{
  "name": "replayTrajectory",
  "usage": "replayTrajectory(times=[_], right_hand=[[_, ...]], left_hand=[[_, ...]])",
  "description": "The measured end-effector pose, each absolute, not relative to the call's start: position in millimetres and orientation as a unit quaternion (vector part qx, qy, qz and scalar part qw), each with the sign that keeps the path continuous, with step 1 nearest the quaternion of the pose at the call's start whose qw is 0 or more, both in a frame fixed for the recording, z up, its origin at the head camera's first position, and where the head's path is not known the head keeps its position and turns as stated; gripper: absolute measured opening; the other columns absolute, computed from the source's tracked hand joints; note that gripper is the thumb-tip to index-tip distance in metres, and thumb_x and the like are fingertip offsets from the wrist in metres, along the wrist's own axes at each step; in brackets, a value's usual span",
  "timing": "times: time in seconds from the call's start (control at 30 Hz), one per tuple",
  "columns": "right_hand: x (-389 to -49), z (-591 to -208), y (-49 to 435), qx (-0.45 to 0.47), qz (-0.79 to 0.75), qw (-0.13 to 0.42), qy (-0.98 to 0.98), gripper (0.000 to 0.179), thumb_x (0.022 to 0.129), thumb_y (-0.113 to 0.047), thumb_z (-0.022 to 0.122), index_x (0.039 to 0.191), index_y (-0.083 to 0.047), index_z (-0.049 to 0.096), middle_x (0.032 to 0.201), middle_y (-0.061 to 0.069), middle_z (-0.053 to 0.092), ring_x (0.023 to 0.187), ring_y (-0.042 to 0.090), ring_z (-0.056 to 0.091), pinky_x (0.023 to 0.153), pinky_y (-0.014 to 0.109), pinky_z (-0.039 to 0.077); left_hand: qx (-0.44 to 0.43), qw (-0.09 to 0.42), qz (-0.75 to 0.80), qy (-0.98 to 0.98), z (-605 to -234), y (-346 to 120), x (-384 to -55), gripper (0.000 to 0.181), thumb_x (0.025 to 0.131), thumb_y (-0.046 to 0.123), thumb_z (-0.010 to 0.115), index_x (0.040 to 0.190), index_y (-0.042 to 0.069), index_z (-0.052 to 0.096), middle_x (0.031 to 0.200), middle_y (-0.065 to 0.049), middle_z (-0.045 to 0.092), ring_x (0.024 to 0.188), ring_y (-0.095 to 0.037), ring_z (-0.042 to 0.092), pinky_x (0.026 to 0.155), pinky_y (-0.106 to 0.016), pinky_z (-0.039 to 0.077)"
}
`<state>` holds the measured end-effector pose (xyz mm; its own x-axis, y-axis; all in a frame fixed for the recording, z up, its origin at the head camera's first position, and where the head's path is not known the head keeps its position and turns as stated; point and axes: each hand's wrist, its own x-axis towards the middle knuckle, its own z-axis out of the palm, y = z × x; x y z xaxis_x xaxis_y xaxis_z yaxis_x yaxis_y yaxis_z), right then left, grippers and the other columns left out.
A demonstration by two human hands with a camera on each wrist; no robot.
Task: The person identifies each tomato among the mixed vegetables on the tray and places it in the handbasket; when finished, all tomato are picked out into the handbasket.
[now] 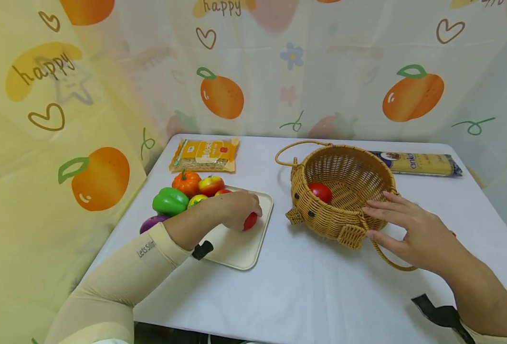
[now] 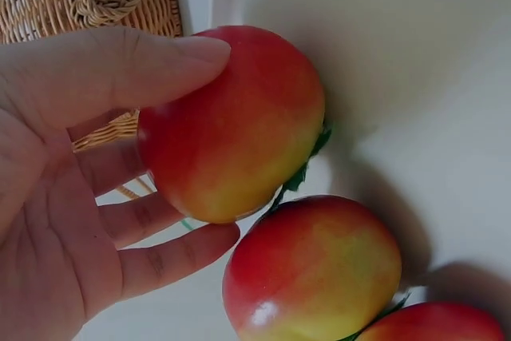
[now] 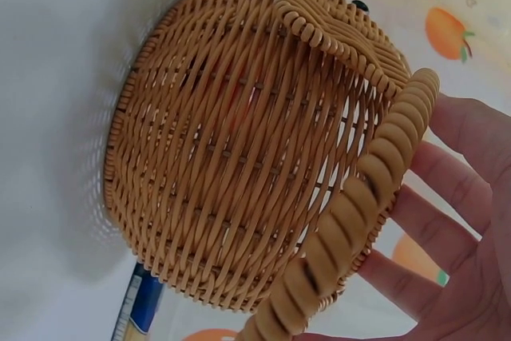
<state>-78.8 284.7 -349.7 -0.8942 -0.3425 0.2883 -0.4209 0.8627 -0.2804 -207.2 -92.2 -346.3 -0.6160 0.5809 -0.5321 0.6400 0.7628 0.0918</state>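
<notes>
My left hand (image 1: 239, 209) pinches a red tomato (image 1: 250, 221) over the cream tray (image 1: 236, 251). In the left wrist view the tomato (image 2: 239, 117) shows red with a yellowish underside and green leaves, thumb on one side and fingers on the other. Just below it lies another red-and-yellow tomato (image 2: 311, 269). My right hand (image 1: 417, 229) rests with fairly straight fingers at the rim of the wicker basket (image 1: 328, 224), near its looped handle (image 3: 351, 213). Inside the basket sits a red round fruit (image 1: 321, 192).
Around the tray's left side are a green pepper (image 1: 170, 201), an orange pumpkin (image 1: 186, 183), a red-yellow fruit (image 1: 211, 185) and a purple vegetable (image 1: 152, 222), partly behind my left arm. A yellow grain bag (image 1: 204, 155) lies at the back left, a long noodle packet (image 1: 421, 163) behind the basket.
</notes>
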Motion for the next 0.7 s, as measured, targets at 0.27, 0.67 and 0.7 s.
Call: replayTrajectory(times=[0.27,0.67,0.7], right_hand=[[-79.2,-350.7,284.9,0.202,0.165,0.114,-0.959,0.054,0.081,-0.034,0.086,0.132,-0.022,0.071,0.137,0.004,0.067,0.139,0.038,0.048,0.091,0.073,0.047],[-79.5,-349.1,284.6,0.210,0.162,0.120,-0.957,0.055,0.079,-0.032,0.087,0.131,-0.022,0.072,0.137,0.002,0.068,0.138,0.038,0.050,0.090,0.071,0.049],[-79.4,-349.1,284.7,0.209,0.162,0.119,-0.957,0.055,0.080,-0.033,0.087,0.131,-0.022,0.072,0.137,0.002,0.068,0.138,0.038,0.050,0.090,0.071,0.049]], left_hand=[[0.368,0.270,-0.033,0.889,-340.5,-94.0,-206.7,0.053,0.086,0.018,0.082,0.137,0.024,0.066,0.136,-0.004,0.061,0.118,-0.022,0.054,0.091,-0.035,0.056],[0.396,0.242,0.029,0.886,-308.2,-88.1,-209.9,0.051,0.086,0.017,0.079,0.135,0.019,0.066,0.138,-0.002,0.060,0.119,-0.023,0.055,0.093,-0.038,0.054],[0.393,0.241,0.027,0.887,-304.8,-86.5,-209.7,0.052,0.086,0.018,0.079,0.136,0.020,0.066,0.138,-0.002,0.059,0.120,-0.023,0.054,0.093,-0.038,0.055]])
